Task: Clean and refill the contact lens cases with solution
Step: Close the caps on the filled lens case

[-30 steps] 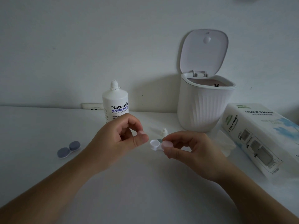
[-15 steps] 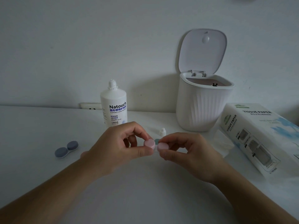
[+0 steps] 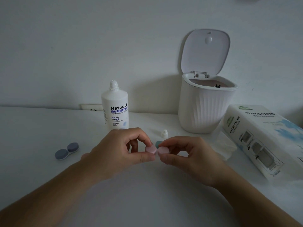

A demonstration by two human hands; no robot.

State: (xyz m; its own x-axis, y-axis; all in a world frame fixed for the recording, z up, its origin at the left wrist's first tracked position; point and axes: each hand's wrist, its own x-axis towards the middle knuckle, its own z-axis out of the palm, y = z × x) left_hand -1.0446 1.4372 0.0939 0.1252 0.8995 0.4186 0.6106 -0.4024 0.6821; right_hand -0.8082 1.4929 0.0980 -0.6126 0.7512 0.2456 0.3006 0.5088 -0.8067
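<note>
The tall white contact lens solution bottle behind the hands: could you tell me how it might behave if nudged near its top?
The tall white contact lens solution bottle stands upright, tall and narrow, so it may tip. Its cap appears off, with the small white cap lying nearby, so tipping could spill solution. Its round, smooth-looking body would probably roll.

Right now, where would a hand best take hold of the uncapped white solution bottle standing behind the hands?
Judging by shape, wrap the round white solution bottle at mid-body, coming from its open left side; it stands upright, the narrow uncapped neck gives little hold, and the white ribbed bin stands to its right.
</note>
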